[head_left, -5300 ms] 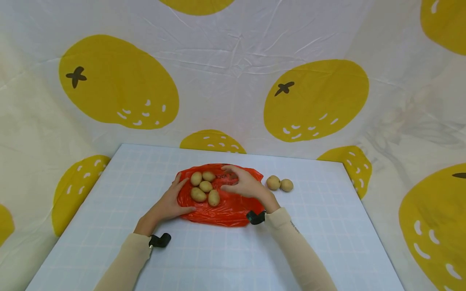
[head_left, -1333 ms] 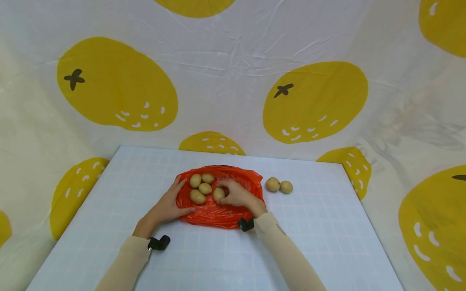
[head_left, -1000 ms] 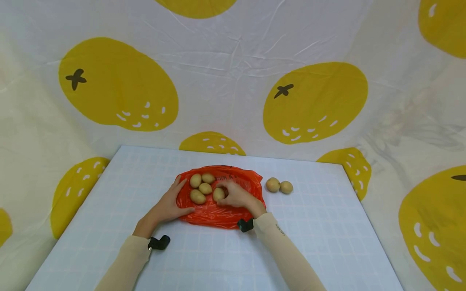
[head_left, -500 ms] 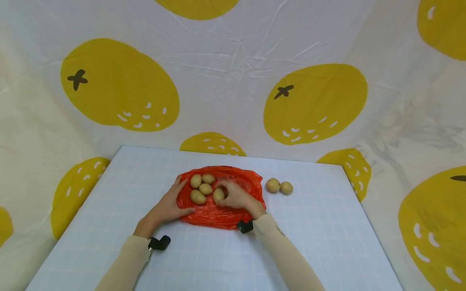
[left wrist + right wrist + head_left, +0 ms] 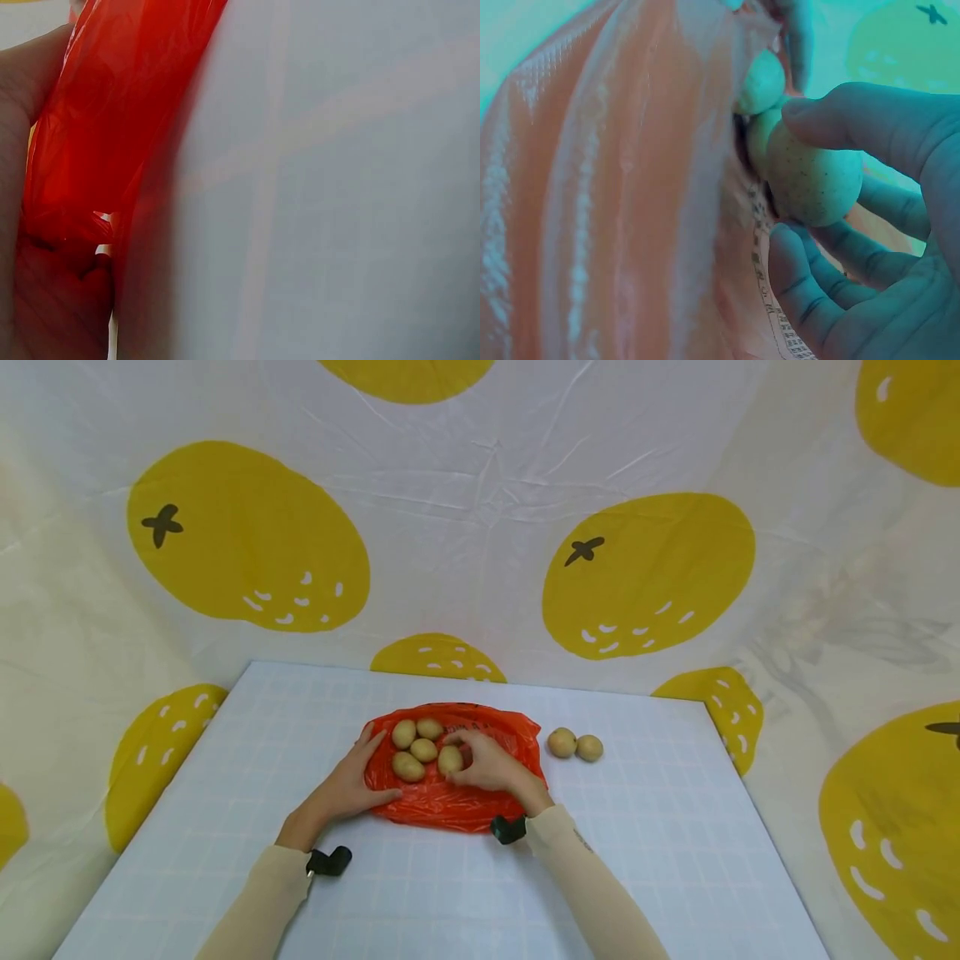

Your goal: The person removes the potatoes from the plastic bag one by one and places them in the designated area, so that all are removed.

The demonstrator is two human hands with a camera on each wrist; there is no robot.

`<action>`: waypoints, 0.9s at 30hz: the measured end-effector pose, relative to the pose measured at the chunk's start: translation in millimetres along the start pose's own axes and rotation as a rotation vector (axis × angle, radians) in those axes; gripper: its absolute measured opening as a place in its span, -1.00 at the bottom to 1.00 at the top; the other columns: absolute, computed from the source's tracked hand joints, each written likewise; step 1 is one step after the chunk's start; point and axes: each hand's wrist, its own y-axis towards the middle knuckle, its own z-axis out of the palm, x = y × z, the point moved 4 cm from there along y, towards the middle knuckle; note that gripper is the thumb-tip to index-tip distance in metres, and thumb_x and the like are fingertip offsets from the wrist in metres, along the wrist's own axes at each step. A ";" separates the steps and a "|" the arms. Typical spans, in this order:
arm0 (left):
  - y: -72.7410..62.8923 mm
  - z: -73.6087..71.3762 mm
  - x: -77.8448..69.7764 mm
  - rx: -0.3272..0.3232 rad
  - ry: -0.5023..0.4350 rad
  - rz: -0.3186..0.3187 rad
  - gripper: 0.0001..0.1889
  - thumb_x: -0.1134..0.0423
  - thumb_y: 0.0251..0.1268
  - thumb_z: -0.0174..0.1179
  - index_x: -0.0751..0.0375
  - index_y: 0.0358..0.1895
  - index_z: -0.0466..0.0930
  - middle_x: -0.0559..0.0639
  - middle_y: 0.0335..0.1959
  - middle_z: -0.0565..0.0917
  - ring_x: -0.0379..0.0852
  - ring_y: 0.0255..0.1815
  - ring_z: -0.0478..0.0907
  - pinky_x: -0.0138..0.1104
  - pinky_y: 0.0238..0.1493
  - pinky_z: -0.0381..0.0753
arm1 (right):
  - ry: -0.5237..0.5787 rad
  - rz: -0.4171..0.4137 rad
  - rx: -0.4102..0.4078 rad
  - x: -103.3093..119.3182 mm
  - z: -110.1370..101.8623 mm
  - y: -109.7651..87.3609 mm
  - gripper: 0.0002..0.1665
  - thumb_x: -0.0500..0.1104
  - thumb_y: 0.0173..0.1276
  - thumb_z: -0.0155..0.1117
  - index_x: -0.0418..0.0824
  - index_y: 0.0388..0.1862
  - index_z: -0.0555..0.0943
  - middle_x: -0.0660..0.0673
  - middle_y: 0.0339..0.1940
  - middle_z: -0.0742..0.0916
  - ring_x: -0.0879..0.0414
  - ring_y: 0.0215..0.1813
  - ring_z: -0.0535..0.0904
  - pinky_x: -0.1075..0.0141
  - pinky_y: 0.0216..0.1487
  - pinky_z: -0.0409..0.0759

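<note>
A red plastic bag (image 5: 480, 793) lies flat on the white gridded table (image 5: 465, 893) with several small potatoes (image 5: 414, 737) on top of it. My right hand (image 5: 457, 753) curls its fingers and thumb round the nearest-right potato (image 5: 450, 761). In the right wrist view the same potato (image 5: 814, 176) sits between thumb and fingers (image 5: 810, 277) against the bag (image 5: 630, 187). My left hand (image 5: 369, 770) rests flat on the bag's left edge, fingers straight. In the left wrist view the palm (image 5: 22, 135) lies against the red film (image 5: 112, 127).
Two loose potatoes (image 5: 574, 745) lie on the table just right of the bag. A white cloth with large yellow fruit prints (image 5: 645, 568) hangs behind and round the table. Bare table surface (image 5: 345, 195) stretches in front of the bag.
Since five seconds ago my right hand has come left from the bag's right part and taken hold of the potato. Over the last second almost nothing has moved.
</note>
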 end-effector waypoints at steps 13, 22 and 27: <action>0.9 1.2 1.6 -0.011 0.011 0.016 0.20 -0.21 0.08 0.49 0.21 0.67 -0.02 0.27 0.72 -0.20 0.45 0.66 -0.10 0.40 0.46 0.19 | 0.081 0.028 -0.060 11.6 -13.8 -14.3 -0.30 -0.08 0.26 0.51 -0.11 0.38 0.53 -0.04 0.16 0.65 0.00 0.11 0.59 0.28 -0.06 0.70; 0.4 2.4 -0.4 0.000 -0.002 0.000 0.20 -0.22 0.09 0.49 0.17 0.68 -0.04 0.22 0.73 -0.21 0.44 0.66 -0.08 0.39 0.46 0.20 | 0.109 0.004 -0.107 20.7 -26.3 -19.3 -0.32 -0.08 0.25 0.53 -0.05 0.35 0.55 -0.01 0.14 0.67 0.05 0.07 0.62 0.26 0.02 0.70; 0.0 1.5 -2.3 0.000 -0.004 -0.018 0.20 -0.20 0.10 0.49 0.15 0.68 -0.04 0.20 0.73 -0.21 0.44 0.66 -0.07 0.40 0.45 0.21 | 0.105 -0.005 -0.126 25.8 -34.4 -22.2 -0.33 -0.06 0.26 0.54 -0.04 0.35 0.55 -0.01 0.14 0.68 0.09 0.08 0.61 0.29 -0.02 0.71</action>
